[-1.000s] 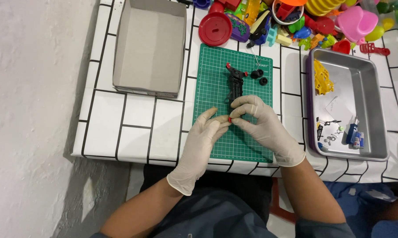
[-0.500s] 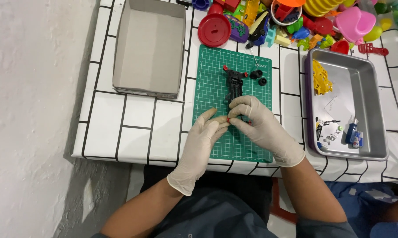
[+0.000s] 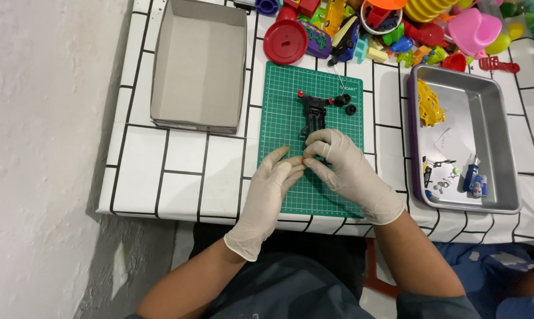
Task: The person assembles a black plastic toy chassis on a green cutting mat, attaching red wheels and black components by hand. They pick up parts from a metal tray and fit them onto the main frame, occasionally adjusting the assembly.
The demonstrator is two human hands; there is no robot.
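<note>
Both gloved hands, left hand (image 3: 271, 190) and right hand (image 3: 345, 168), meet fingertip to fingertip, seemingly pinching the black toy chassis (image 3: 312, 116) on the green cutting mat (image 3: 290, 106), near the table's front edge.

Green gridded cutting mat (image 3: 284, 118), black toy chassis (image 3: 312, 112) with red bits, white gloves, white tiles with black lines (image 3: 184, 171).

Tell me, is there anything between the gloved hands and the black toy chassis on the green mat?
Nothing visible: the right hand already rests on the near end of the black chassis, and the left hand meets it there.
</note>
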